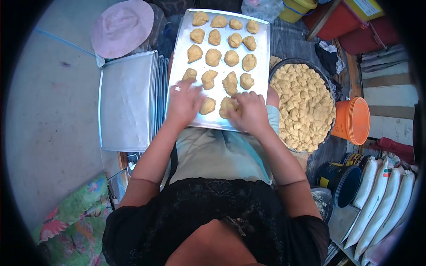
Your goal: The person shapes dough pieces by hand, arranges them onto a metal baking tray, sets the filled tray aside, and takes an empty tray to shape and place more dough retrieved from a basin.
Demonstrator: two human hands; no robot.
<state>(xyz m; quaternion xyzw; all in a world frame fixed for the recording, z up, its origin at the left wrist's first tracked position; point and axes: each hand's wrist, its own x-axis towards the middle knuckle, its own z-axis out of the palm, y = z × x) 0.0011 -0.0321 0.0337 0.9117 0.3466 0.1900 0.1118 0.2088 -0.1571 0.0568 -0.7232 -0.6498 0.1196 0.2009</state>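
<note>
Over the tray (262,48), the left hand (183,101) spreads its fingers beside 1 dough lump (208,105), while the right hand (251,111) touches another lump (226,107), whether pinching I cannot tell.

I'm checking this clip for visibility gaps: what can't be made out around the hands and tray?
All in the head view:
- Left hand: motion blur obscures its exact fingertip contact.
- Near-right dough piece: partly hidden by the right hand; anything beneath that palm is unseen.
- Lower dough in the round pan: covered by the top pieces.
- Stacked trays: the top one hides the others' surfaces.
- White label: print too small.
</note>
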